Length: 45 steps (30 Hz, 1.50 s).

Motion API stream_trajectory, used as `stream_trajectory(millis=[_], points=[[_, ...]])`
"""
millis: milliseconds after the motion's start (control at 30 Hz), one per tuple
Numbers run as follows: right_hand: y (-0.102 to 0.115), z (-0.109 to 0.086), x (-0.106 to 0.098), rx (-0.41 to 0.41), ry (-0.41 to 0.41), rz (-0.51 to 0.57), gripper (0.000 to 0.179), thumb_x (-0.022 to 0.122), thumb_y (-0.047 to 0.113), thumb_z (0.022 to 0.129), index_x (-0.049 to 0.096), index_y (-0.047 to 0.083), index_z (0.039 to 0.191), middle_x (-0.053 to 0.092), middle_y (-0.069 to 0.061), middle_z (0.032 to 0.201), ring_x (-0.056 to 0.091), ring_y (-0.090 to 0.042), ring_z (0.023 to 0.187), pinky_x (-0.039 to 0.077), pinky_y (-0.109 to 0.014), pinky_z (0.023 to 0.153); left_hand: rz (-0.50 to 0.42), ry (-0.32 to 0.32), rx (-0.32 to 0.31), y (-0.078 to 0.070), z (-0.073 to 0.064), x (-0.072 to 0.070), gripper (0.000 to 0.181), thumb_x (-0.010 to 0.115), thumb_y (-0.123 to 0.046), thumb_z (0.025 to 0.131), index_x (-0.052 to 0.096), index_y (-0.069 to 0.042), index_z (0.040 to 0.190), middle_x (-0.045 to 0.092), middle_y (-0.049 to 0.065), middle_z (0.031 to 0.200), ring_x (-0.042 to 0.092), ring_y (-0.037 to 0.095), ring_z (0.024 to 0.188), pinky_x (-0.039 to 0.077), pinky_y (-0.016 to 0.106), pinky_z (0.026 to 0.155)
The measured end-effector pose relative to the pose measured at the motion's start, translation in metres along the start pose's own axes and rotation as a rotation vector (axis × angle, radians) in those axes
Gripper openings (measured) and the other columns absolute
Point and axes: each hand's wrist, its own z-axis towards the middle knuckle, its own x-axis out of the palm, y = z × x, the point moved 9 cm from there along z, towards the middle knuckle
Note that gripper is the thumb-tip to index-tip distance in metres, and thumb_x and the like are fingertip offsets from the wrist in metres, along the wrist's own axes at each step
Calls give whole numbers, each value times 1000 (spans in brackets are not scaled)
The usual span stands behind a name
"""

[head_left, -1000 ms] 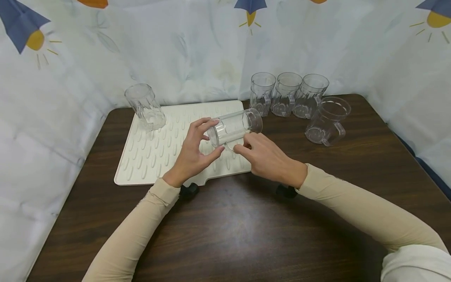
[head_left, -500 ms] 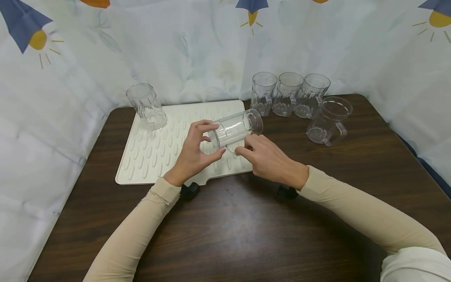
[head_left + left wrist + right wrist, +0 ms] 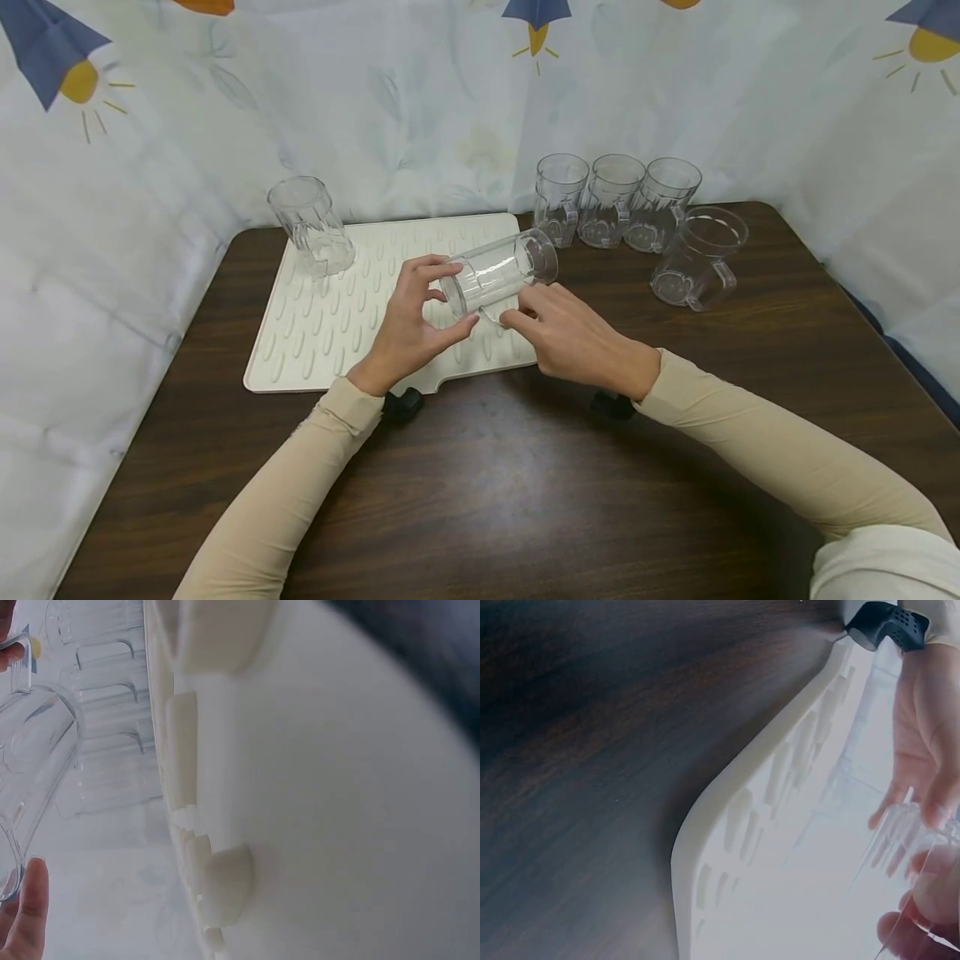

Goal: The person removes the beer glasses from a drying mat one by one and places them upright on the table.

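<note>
A clear, faceted mug (image 3: 491,273) with a handle is held on its side above the drying mat (image 3: 296,333), its mouth pointing right and slightly up. My left hand (image 3: 411,329) grips it round the base, thumb below and fingers above. The handle, on the near side, is pinched by my right hand (image 3: 573,333), whose curled fingers partly hide it. In the left wrist view the mug (image 3: 34,746) spans from the left fingertips up to the right fingers at the handle. The right wrist view catches both hands on the glass, with the left hand (image 3: 926,742) beyond.
Another clear glass (image 3: 311,229) stands at the mat's back left corner. Three clear mugs, including the leftmost mug (image 3: 558,200), line the back of the dark wooden table (image 3: 480,483). Closer, to their right, is one more mug (image 3: 693,262). A patterned curtain (image 3: 420,108) hangs behind.
Hardly anything differs: both hands keep their hold on the mug, which stays tilted in nearly the same place. The head view shifts slightly.
</note>
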Motion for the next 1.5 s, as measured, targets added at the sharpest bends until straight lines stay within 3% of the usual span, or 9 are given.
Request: stream_trajectory(millis=[300, 500, 700, 833, 967, 1100, 1233, 1367, 1500], points=[[0, -1, -2, -4, -14, -3, 26, 63, 1, 93, 70, 8, 117, 62, -8, 99, 59, -24, 86, 51, -36, 74, -10, -14, 12, 0, 0, 0, 66, 86, -8, 81, 54, -6, 138, 49, 21, 140, 53, 30, 130, 63, 46, 86], [-1, -3, -5, -11, -52, -14, 23, 61, 4, 95, 67, 7, 117, 63, -9, 103, 60, -26, 90, 53, -38, 78, -1, -24, 22, -1, 0, -2, 66, 86, -9, 82, 54, -5, 139, 50, 21, 140, 54, 29, 130, 63, 44, 86], [-7, -5, -23, 9, -212, 33, 26, 68, 6, 94, 66, 5, 119, 64, -13, 110, 58, -30, 94, 50, -43, 81, -38, -67, 12, 0, 0, -8, 66, 87, -6, 80, 55, -5, 138, 49, 21, 140, 56, 27, 127, 62, 50, 84], [-15, -8, -36, 50, -333, 111, 30, 72, 8, 93, 64, 0, 121, 63, -17, 112, 58, -32, 95, 48, -46, 82, -47, -102, 26, -1, 0, -12, 65, 86, -5, 80, 56, -3, 137, 50, 22, 139, 56, 26, 127, 62, 46, 84], [-30, -13, -42, 161, -405, 233, 35, 74, 9, 93, 60, -4, 123, 60, -20, 114, 58, -31, 99, 51, -44, 87, -35, -116, 47, -2, 1, -15, 64, 86, -5, 79, 56, -1, 136, 50, 23, 138, 55, 26, 127, 62, 39, 84], [-50, -27, -41, 349, -467, 397, 40, 75, 8, 93, 56, -5, 125, 60, -20, 111, 60, -29, 100, 53, -39, 86, -25, -106, 60, -4, 4, -15, 63, 85, -6, 81, 56, -1, 136, 49, 24, 137, 54, 25, 126, 61, 32, 86], [-67, -41, -30, 535, -485, 617, 41, 71, 5, 96, 51, -6, 129, 60, -20, 112, 60, -20, 97, 51, -25, 82, -24, -105, 66, -8, 7, -17, 63, 85, -6, 81, 55, 0, 136, 49, 25, 136, 54, 22, 126, 60, 27, 87], [-75, -51, -15, 674, -503, 855, 36, 65, 3, 100, 48, -4, 131, 58, -8, 111, 59, -9, 96, 50, -15, 80, -36, -113, 68, -11, 7, -19, 63, 85, -5, 81, 55, 1, 135, 49, 25, 138, 53, 21, 126, 59, 23, 88], [-76, -59, -5, 759, -556, 1015, 31, 63, 0, 100, 52, -7, 129, 61, 7, 106, 63, -4, 93, 53, -16, 81, -48, -126, 73, -13, 8, -20, 63, 85, -4, 81, 54, 1, 135, 49, 25, 140, 53, 21, 128, 58, 22, 89]])
